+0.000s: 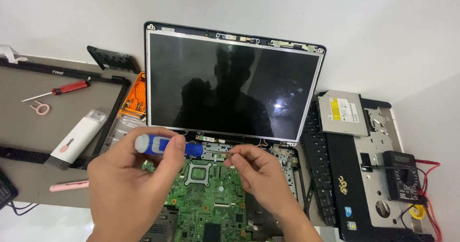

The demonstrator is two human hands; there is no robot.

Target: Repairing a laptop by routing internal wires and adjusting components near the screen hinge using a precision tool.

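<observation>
Your left hand (pixel 127 189) grips the blue-handled screwdriver (pixel 165 145) above the green motherboard (pixel 206 203); your right hand (pixel 256 172) pinches its tip near the hinge. Keep it upright, press firmly.

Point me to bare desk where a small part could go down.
Best patch: brown desk inside the black bezel frame, between the red screwdriver and white cleaning tool. Crowded: the green motherboard under the left hand and right hand, and right of the screen around the keyboard, optical drive and multimeter.
</observation>
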